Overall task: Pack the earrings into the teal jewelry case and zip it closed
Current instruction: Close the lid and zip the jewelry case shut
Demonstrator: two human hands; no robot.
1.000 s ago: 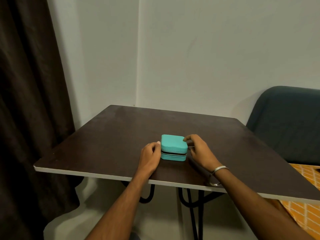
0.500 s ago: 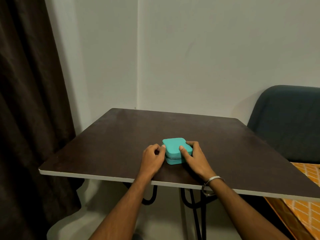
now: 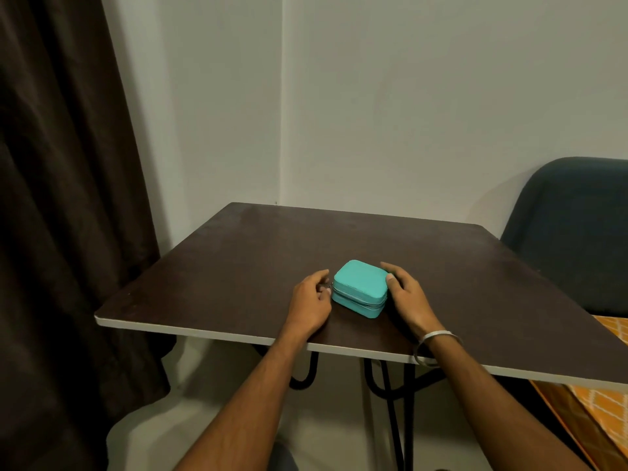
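The teal jewelry case [image 3: 360, 283] lies with its lid down on the dark brown table [image 3: 238, 260], near the front edge. A pale zipper line runs around its side. My left hand [image 3: 311, 305] is at the case's left corner, finger and thumb pinched on a small metal zipper pull [image 3: 330, 285]. My right hand [image 3: 407, 300] grips the case's right side, thumb on the top corner. A metal bangle [image 3: 438, 338] sits on that wrist. No earrings are in sight.
A dark curtain [image 3: 61, 198] hangs at the left. The back of a dark blue chair [image 3: 574, 232] stands at the table's right. Orange patterned cloth [image 3: 608, 402] lies below it. The wall corner is right behind the table.
The dark gap under the lid has closed. The case has turned a little, my right hand shifted to its right side, and my left hand now pinches the zipper pull.
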